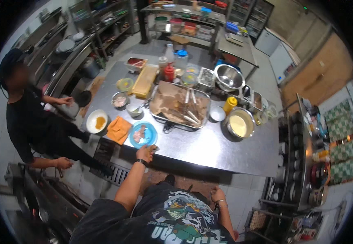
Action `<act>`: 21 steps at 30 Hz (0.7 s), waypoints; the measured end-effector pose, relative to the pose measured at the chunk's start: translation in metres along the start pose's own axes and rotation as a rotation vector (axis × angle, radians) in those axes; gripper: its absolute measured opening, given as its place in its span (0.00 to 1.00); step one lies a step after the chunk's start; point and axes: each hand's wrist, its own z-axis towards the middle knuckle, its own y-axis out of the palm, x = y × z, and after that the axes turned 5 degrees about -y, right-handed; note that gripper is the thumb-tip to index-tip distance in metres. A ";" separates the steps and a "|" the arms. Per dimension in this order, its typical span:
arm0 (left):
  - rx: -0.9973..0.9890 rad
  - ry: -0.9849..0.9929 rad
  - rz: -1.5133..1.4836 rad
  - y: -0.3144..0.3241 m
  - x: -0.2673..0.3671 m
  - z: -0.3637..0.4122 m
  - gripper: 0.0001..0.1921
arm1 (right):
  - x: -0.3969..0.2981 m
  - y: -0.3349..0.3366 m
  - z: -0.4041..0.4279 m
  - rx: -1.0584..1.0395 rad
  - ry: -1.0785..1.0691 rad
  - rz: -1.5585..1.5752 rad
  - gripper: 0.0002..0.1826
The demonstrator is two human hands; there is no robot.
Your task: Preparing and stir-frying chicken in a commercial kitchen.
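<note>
My left hand (145,153) is at the table's near edge, closed around a small brownish folded item (153,148) that I cannot name for certain. Just beyond it sits a blue plastic plate (154,134) bearing pinkish pieces that look like raw meat. An orange cloth (119,130) lies left of the plate, and farther left stands a white bowl (91,118) with a yellow-brown substance in it. Low beside my body, away from the table, my right hand (218,195) has curled fingers; whether it holds anything is not clear.
The steel table (188,146) carries a paper-lined tray (208,106) with tongs, a pot of pale yellow batter (239,125), a yellow squeeze bottle (230,104) and a steel mixing bowl (229,76). A person in black (30,113) stands at the left. Shelves (304,170) line the right.
</note>
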 end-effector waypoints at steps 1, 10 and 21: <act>-0.009 0.018 0.028 -0.004 -0.001 0.006 0.27 | -0.003 -0.004 -0.004 -0.008 0.010 0.028 0.16; -0.035 0.233 0.223 0.049 -0.057 -0.043 0.09 | 0.090 0.013 -0.041 0.102 0.229 0.024 0.16; -0.522 -0.186 1.043 0.285 -0.225 -0.116 0.12 | 0.058 -0.114 -0.117 0.481 0.159 1.230 0.16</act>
